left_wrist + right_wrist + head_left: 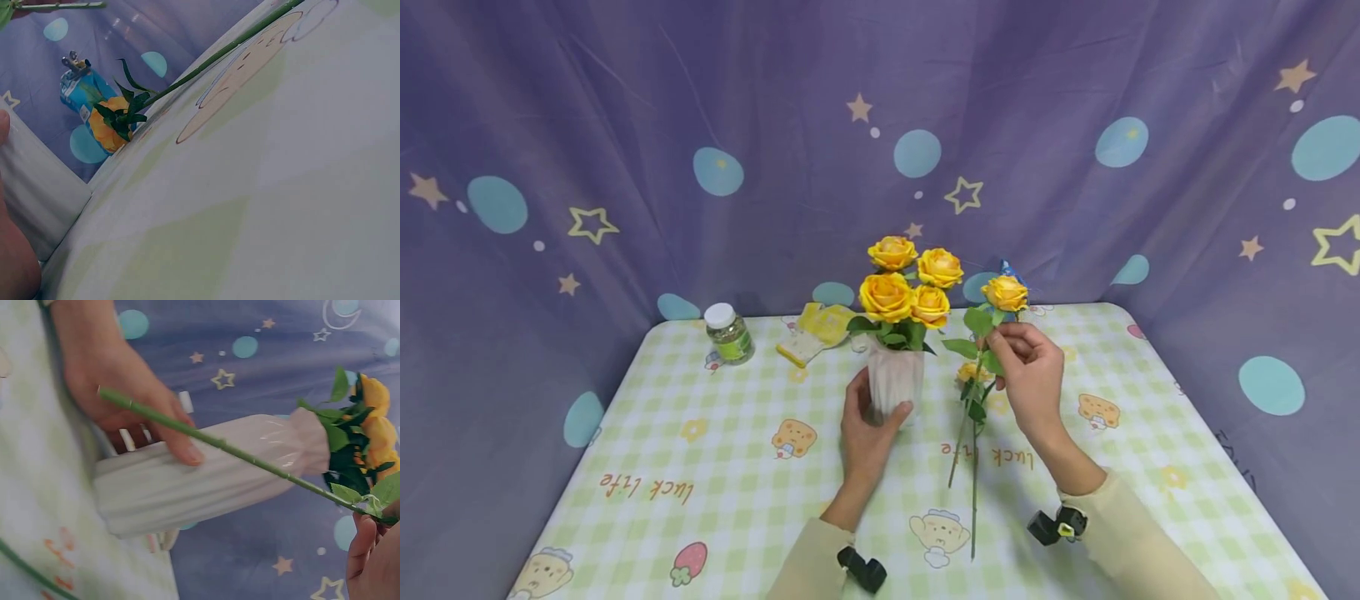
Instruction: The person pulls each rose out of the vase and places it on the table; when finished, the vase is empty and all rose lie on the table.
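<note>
A white fluted vase point(897, 379) stands upright near the middle of the table, with several yellow roses point(886, 297) bunched in its mouth. My left hand point(867, 437) grips the vase low on its side, thumb across the front, as the right wrist view also shows. To the vase's right, my right hand point(1033, 375) pinches a single yellow rose point(1005, 293) just below its bloom and leaves. Its long bare stem point(219, 442) crosses in front of the vase in the right wrist view. Another yellow rose point(109, 128) lies on the table, bloom toward the back.
At the back left stands a jar point(730, 340) with a white lid. Beside it lies a crumpled yellow-and-white item point(822, 327). A blue packet with a metal clip point(87, 87) stands at the back right. A purple curtain point(790, 108) hangs behind the checked tablecloth point(715, 533).
</note>
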The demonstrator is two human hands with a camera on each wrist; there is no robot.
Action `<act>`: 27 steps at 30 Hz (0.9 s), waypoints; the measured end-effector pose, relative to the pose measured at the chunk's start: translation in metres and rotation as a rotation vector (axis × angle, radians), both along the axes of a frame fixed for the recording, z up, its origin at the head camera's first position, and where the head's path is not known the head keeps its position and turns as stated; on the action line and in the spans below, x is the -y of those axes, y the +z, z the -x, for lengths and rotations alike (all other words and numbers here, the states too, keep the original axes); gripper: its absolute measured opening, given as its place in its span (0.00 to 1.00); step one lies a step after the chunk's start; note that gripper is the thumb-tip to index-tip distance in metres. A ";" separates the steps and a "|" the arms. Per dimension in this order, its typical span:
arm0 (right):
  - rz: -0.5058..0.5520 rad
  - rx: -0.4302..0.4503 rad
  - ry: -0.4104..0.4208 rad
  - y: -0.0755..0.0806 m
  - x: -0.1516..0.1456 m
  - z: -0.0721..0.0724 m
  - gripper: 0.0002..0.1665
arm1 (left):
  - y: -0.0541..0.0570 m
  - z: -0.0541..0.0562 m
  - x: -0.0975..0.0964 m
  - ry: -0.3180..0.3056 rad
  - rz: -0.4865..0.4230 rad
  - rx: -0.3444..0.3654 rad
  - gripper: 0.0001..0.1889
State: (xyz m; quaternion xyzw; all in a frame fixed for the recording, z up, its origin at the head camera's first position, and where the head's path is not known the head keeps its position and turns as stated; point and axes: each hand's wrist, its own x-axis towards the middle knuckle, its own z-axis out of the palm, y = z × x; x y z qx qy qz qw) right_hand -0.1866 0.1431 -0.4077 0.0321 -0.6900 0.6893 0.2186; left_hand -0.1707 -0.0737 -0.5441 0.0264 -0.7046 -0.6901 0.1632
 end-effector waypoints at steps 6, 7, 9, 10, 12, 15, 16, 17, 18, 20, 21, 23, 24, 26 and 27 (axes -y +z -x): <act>-0.064 0.094 0.052 -0.015 0.004 -0.006 0.08 | -0.001 0.000 0.000 0.000 -0.002 -0.007 0.41; -0.073 0.107 0.053 -0.017 0.004 -0.007 0.09 | -0.001 0.000 0.000 -0.001 -0.003 -0.007 0.41; -0.090 0.127 0.052 -0.022 0.005 -0.008 0.08 | -0.001 0.000 0.000 -0.002 -0.002 -0.010 0.41; -0.100 0.134 0.050 -0.025 0.006 -0.009 0.08 | -0.001 0.000 0.000 -0.003 -0.001 -0.012 0.41; -0.124 0.144 0.047 -0.030 0.007 -0.010 0.07 | 0.000 -0.001 0.000 -0.004 0.001 -0.016 0.41; -0.162 0.171 0.052 -0.036 0.008 -0.011 0.08 | 0.000 -0.001 0.000 -0.003 0.004 -0.020 0.41; -0.172 0.182 0.057 -0.039 0.009 -0.011 0.08 | 0.000 -0.001 0.000 -0.002 0.004 -0.019 0.41; -0.181 0.193 0.062 -0.041 0.009 -0.012 0.08 | -0.001 -0.001 0.000 -0.002 0.005 -0.018 0.41; -0.186 0.205 0.068 -0.043 0.010 -0.012 0.08 | -0.001 -0.001 0.000 -0.002 0.004 -0.019 0.41; -0.197 0.223 0.075 -0.047 0.010 -0.013 0.08 | 0.000 -0.001 0.000 -0.003 0.002 -0.021 0.41; -0.202 0.231 0.079 -0.048 0.010 -0.013 0.08 | 0.000 0.000 0.000 -0.003 0.001 -0.022 0.41; -0.223 0.245 0.085 -0.051 0.011 -0.012 0.07 | 0.000 0.000 0.000 -0.003 0.002 -0.024 0.41; -0.238 0.253 0.084 -0.052 0.011 -0.012 0.07 | 0.000 0.000 0.000 -0.004 0.002 -0.026 0.41; -0.270 0.263 0.088 -0.054 0.012 -0.011 0.07 | 0.000 0.000 0.000 -0.004 0.005 -0.026 0.41; -0.283 0.268 0.090 -0.055 0.012 -0.011 0.07 | 0.000 0.000 0.000 -0.004 0.006 -0.026 0.41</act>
